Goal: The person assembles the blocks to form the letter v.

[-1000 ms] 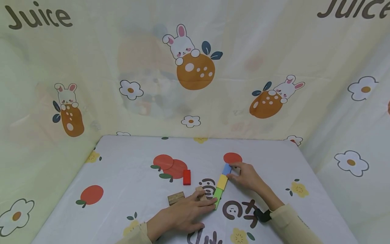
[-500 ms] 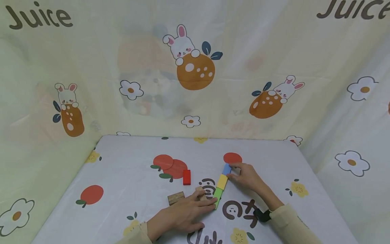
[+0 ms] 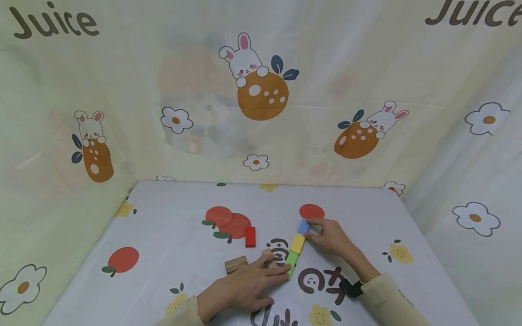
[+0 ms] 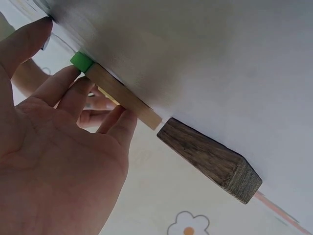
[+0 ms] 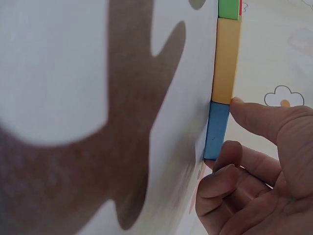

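Green (image 3: 292, 259), yellow (image 3: 297, 244) and blue (image 3: 303, 226) blocks lie end to end in a slanting row on the table. My right hand (image 3: 332, 237) pinches the blue block at the far end, its thumb by the joint with the yellow one in the right wrist view. My left hand (image 3: 250, 280) lies with fingers extended, fingertips touching the near end of the green block. Beneath those fingers is a light wooden block (image 4: 124, 95), partly hidden in the head view. A dark wooden block (image 4: 208, 159) lies just left of the left hand.
A red block (image 3: 250, 237) stands farther back, left of the row. The white tablecloth (image 3: 175, 235) has printed fruit, flowers and letters. A patterned curtain (image 3: 195, 149) closes off the back and sides. A black strap (image 3: 351, 287) is at my right wrist.
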`<state>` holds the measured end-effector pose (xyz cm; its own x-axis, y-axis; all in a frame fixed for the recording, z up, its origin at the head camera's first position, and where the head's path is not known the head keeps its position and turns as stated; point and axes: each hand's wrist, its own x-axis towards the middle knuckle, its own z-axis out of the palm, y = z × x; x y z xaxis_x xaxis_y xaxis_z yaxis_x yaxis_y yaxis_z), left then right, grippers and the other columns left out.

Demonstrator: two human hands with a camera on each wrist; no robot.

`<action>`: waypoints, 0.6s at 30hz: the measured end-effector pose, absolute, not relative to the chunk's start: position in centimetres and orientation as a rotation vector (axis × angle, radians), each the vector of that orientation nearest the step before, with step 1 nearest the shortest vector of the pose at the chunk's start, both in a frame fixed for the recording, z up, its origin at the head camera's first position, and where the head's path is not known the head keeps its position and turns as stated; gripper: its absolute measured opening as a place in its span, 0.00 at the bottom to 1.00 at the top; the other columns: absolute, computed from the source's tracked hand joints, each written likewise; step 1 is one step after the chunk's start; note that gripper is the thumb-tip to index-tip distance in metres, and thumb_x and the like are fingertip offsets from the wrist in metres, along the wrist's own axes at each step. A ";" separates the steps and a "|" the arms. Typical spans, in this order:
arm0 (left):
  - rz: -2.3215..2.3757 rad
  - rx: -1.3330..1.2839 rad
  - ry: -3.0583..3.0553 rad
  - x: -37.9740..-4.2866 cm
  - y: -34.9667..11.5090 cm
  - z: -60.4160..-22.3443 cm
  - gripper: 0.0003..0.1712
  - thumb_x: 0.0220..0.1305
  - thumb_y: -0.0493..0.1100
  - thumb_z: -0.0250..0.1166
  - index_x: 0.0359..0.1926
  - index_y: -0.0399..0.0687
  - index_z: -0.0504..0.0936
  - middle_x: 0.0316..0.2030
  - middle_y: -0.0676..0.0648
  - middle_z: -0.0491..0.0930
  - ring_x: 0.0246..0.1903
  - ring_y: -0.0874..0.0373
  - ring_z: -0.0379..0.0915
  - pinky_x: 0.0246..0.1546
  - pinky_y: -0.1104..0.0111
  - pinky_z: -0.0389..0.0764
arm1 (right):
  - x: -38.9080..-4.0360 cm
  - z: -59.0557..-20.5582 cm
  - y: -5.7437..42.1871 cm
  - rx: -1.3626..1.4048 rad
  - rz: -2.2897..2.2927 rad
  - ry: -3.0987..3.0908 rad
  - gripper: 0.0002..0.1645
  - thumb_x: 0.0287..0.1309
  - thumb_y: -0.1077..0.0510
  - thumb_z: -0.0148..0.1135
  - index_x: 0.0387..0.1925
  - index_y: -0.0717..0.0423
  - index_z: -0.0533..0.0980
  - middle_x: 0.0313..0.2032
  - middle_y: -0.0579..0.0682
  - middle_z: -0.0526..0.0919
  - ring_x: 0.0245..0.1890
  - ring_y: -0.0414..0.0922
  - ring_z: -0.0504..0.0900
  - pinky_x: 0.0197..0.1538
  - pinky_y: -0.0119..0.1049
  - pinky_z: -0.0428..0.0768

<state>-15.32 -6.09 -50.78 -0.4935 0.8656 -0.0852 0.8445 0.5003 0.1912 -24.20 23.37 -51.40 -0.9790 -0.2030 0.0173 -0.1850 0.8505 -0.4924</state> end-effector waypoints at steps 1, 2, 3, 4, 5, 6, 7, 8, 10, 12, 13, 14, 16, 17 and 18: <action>0.186 1.475 2.569 -15.3 -6.1 -50.8 0.41 0.73 0.58 0.65 0.82 0.65 0.62 0.83 0.62 0.57 0.78 0.51 0.57 0.66 0.66 0.79 | -24.2 -51.4 23.3 -0.312 -0.790 2.989 0.31 0.61 0.51 0.76 0.63 0.60 0.82 0.61 0.62 0.87 0.50 0.53 0.85 0.53 0.52 0.87; 0.187 1.472 2.569 -15.3 -6.1 -50.8 0.41 0.73 0.58 0.65 0.82 0.65 0.62 0.83 0.62 0.56 0.78 0.50 0.57 0.66 0.66 0.79 | -24.2 -51.5 23.3 -0.314 -0.789 2.990 0.31 0.62 0.51 0.76 0.63 0.60 0.82 0.61 0.62 0.86 0.50 0.53 0.85 0.54 0.52 0.87; 0.190 1.468 2.568 -15.3 -6.1 -50.8 0.41 0.73 0.58 0.65 0.82 0.65 0.62 0.83 0.63 0.56 0.78 0.50 0.57 0.66 0.66 0.80 | -24.2 -51.5 23.3 -0.321 -0.785 2.994 0.31 0.62 0.51 0.76 0.63 0.61 0.82 0.61 0.63 0.86 0.50 0.54 0.85 0.54 0.52 0.87; 0.192 1.466 2.568 -15.4 -6.1 -50.8 0.41 0.73 0.58 0.65 0.82 0.65 0.62 0.83 0.63 0.56 0.78 0.51 0.57 0.66 0.65 0.80 | -24.2 -51.5 23.3 -0.322 -0.781 2.995 0.31 0.62 0.51 0.76 0.63 0.61 0.82 0.61 0.63 0.86 0.50 0.53 0.85 0.53 0.52 0.87; 0.194 1.465 2.568 -15.4 -6.2 -50.9 0.41 0.73 0.58 0.65 0.82 0.66 0.62 0.83 0.63 0.56 0.78 0.51 0.57 0.66 0.65 0.80 | -24.2 -51.5 23.3 -0.315 -0.779 2.995 0.32 0.62 0.51 0.76 0.64 0.60 0.81 0.61 0.62 0.86 0.50 0.53 0.85 0.54 0.52 0.87; 0.196 1.464 2.568 -15.4 -6.2 -50.9 0.41 0.73 0.58 0.65 0.82 0.66 0.62 0.83 0.63 0.56 0.78 0.51 0.57 0.65 0.65 0.80 | -24.2 -51.6 23.2 -0.314 -0.774 2.998 0.32 0.62 0.51 0.76 0.64 0.61 0.81 0.62 0.62 0.86 0.50 0.53 0.85 0.54 0.52 0.87; 0.196 1.463 2.568 -15.4 -6.2 -50.9 0.41 0.73 0.58 0.65 0.82 0.66 0.62 0.83 0.63 0.56 0.78 0.51 0.57 0.65 0.65 0.80 | -24.2 -51.6 23.2 -0.306 -0.774 2.996 0.32 0.62 0.51 0.75 0.64 0.60 0.81 0.62 0.62 0.86 0.51 0.53 0.85 0.55 0.52 0.87; 0.199 1.461 2.567 -15.4 -6.2 -51.0 0.41 0.73 0.58 0.65 0.82 0.66 0.62 0.83 0.63 0.56 0.78 0.51 0.57 0.65 0.65 0.80 | -24.1 -51.6 23.1 -0.314 -0.765 2.999 0.32 0.63 0.51 0.75 0.64 0.61 0.81 0.62 0.63 0.86 0.50 0.54 0.85 0.55 0.52 0.87; 0.201 1.462 2.567 -15.4 -6.2 -51.0 0.41 0.73 0.58 0.65 0.82 0.66 0.62 0.83 0.63 0.56 0.78 0.52 0.57 0.66 0.64 0.80 | -24.0 -51.5 23.1 -0.313 -0.767 2.998 0.32 0.63 0.51 0.75 0.65 0.61 0.80 0.63 0.63 0.85 0.54 0.57 0.85 0.58 0.54 0.86; 0.201 1.460 2.568 -15.4 -6.2 -51.0 0.41 0.73 0.58 0.65 0.82 0.66 0.62 0.83 0.63 0.56 0.78 0.51 0.57 0.66 0.64 0.80 | -23.9 -51.5 22.9 -0.315 -0.780 2.996 0.32 0.63 0.52 0.75 0.65 0.62 0.80 0.63 0.63 0.85 0.60 0.61 0.85 0.62 0.57 0.84; 0.201 1.459 2.569 -15.4 -6.2 -51.0 0.41 0.73 0.58 0.65 0.82 0.67 0.62 0.83 0.63 0.56 0.78 0.51 0.57 0.66 0.64 0.80 | -23.8 -51.4 22.9 -0.321 -0.785 2.995 0.32 0.64 0.53 0.74 0.65 0.63 0.80 0.64 0.63 0.84 0.62 0.62 0.84 0.64 0.58 0.83; 0.204 1.456 2.568 -15.3 -6.2 -51.0 0.41 0.73 0.58 0.66 0.82 0.66 0.62 0.83 0.63 0.56 0.78 0.51 0.56 0.66 0.64 0.80 | -23.7 -51.4 22.9 -0.328 -0.785 2.998 0.32 0.64 0.53 0.74 0.65 0.63 0.80 0.64 0.63 0.84 0.65 0.63 0.82 0.65 0.59 0.81; 0.199 1.460 2.569 -15.3 -6.2 -51.0 0.41 0.73 0.59 0.65 0.82 0.66 0.62 0.83 0.63 0.56 0.78 0.51 0.56 0.66 0.64 0.80 | -23.6 -51.4 22.8 -0.328 -0.790 3.001 0.31 0.64 0.53 0.74 0.65 0.63 0.80 0.64 0.63 0.84 0.67 0.64 0.80 0.67 0.60 0.79; 0.198 1.459 2.569 -15.3 -6.2 -51.0 0.41 0.73 0.58 0.65 0.82 0.66 0.62 0.83 0.63 0.56 0.78 0.51 0.56 0.66 0.64 0.80 | -23.6 -51.4 22.7 -0.326 -0.788 3.003 0.32 0.64 0.53 0.74 0.65 0.63 0.80 0.64 0.63 0.84 0.68 0.64 0.80 0.68 0.60 0.79; 0.198 1.460 2.569 -15.3 -6.2 -51.0 0.41 0.73 0.58 0.66 0.82 0.66 0.62 0.83 0.63 0.56 0.79 0.51 0.56 0.66 0.64 0.80 | -23.6 -51.4 22.7 -0.329 -0.784 3.008 0.31 0.64 0.53 0.74 0.65 0.63 0.80 0.64 0.63 0.84 0.68 0.64 0.80 0.68 0.60 0.79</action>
